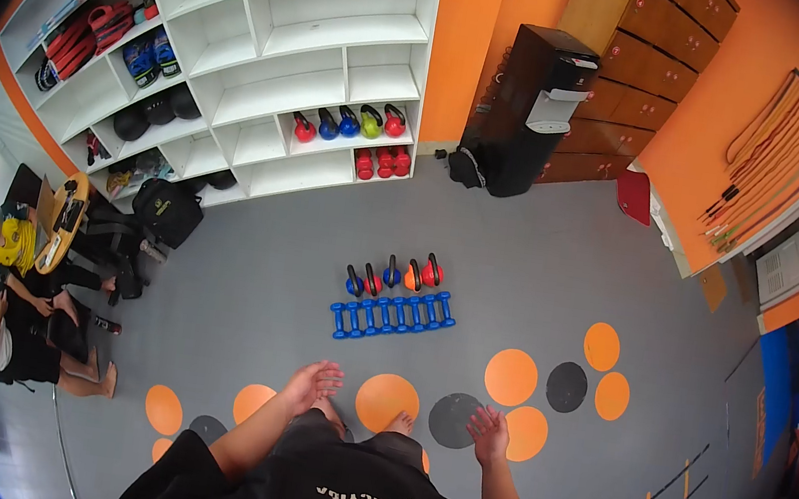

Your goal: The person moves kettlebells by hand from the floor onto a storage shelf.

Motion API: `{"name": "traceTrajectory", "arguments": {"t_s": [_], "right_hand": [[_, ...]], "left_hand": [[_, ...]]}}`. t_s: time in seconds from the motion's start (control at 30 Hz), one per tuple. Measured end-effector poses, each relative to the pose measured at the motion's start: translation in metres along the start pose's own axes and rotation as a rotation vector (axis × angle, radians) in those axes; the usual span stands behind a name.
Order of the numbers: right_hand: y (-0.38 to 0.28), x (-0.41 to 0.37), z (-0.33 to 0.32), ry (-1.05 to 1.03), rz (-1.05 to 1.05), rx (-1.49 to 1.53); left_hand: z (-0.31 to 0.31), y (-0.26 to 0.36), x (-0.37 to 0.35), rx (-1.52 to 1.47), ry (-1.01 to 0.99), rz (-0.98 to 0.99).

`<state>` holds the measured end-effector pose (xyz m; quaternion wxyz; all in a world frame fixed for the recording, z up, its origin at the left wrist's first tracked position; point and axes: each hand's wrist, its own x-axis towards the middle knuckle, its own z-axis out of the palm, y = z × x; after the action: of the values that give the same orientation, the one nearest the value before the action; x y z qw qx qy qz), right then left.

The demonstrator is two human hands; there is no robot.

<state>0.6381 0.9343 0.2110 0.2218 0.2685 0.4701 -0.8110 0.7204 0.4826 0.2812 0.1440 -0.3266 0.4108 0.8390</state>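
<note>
My left hand [312,385] is held out in front of my body, fingers apart, with nothing in it. My right hand [489,433] is also raised and empty, its fingers spread. Both hover above the floor, apart from any object. Ahead of them lies a row of several blue dumbbells [393,315], set side by side. Just behind that row stand several kettlebells with black handles: blue ones, red ones and an orange one [414,277]. The red kettlebell [433,273] is at the right end.
A white shelf unit [266,116] holds more kettlebells [348,123], red dumbbells [382,164] and boxing gear. A black water dispenser [534,116] stands beside wooden lockers [644,80]. Two people sit at the left near a backpack [167,212]. Orange and black circles mark the floor.
</note>
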Motion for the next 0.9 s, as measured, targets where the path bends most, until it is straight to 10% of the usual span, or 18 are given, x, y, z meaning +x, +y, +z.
{"name": "traceTrajectory", "arguments": {"t_s": [0.9], "right_hand": [[-0.078,-0.036,0.001,0.089,-0.212,-0.071]], "left_hand": [[0.010,-0.052,0.074,-0.254,0.012,-0.087]]}}
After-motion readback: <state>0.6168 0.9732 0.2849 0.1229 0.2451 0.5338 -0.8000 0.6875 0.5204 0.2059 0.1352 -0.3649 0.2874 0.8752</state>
